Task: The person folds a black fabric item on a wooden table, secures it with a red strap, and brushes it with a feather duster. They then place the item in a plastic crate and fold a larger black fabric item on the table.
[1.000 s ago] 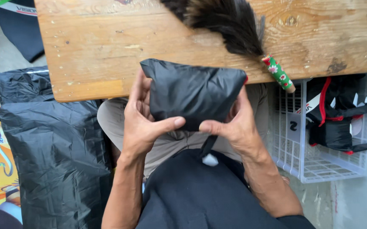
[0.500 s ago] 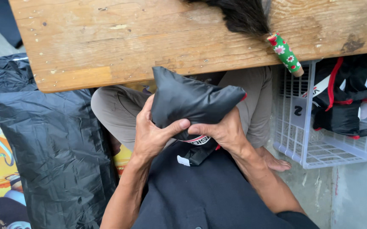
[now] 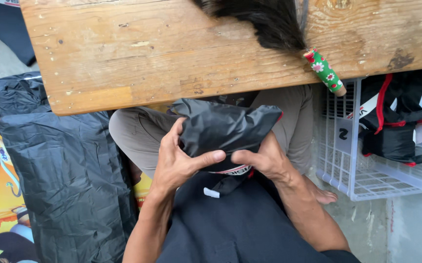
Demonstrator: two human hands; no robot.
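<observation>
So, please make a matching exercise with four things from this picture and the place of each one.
Things:
1. black plastic package
2. feather duster
3. white wire basket
4. large black bag

Places:
A. on the wooden board
B. between the left hand and right hand
C. on the floor, left
D. on the floor, right

Pairs: 1-B, 2-A, 3-D, 4-C

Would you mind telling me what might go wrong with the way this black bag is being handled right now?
The black plastic bag is pinched only at its lower edge by the left hand and right hand, so it might slip. It sits close under the wooden table edge and could snag there.
</observation>
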